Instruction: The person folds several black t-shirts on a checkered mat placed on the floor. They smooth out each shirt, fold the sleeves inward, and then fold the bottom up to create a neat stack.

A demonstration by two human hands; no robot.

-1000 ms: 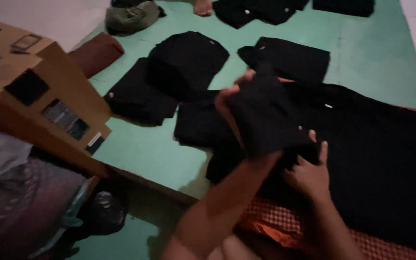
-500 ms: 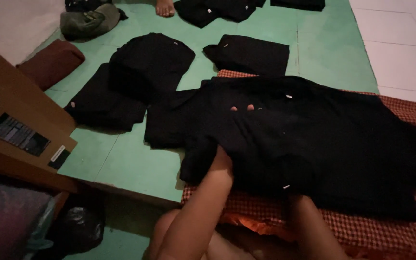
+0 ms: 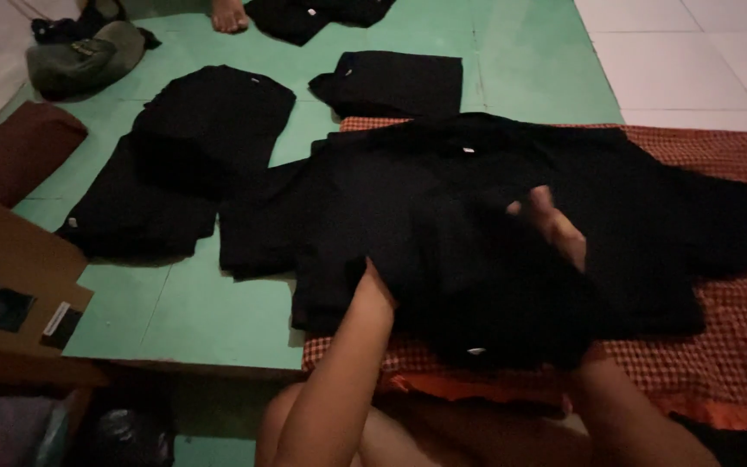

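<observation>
A black shirt [image 3: 443, 199] lies spread over a red checked cloth [image 3: 737, 346] in front of me. My left hand [image 3: 375, 292] reaches to the shirt's lower left part, its fingers hidden under the fabric it grips. My right hand [image 3: 555, 227] holds a fold of the same shirt at its lower middle, fingertips showing above the dark cloth. A small white tag [image 3: 475, 351] shows on the fold's near edge.
Folded black shirts lie on the green mat [image 3: 218, 303]: two stacks at left [image 3: 213, 117] [image 3: 136, 216], one behind [image 3: 399, 82], another at the top [image 3: 313, 10]. An olive bag [image 3: 84, 60], a brown cushion [image 3: 15, 147], a cardboard box [image 3: 10, 268] and another person's foot [image 3: 229, 15] sit around it.
A second ago my left hand held a folded black garment up. Then both hands lay on the spread shirt. Now my right hand has raised a fold of its lower part.
</observation>
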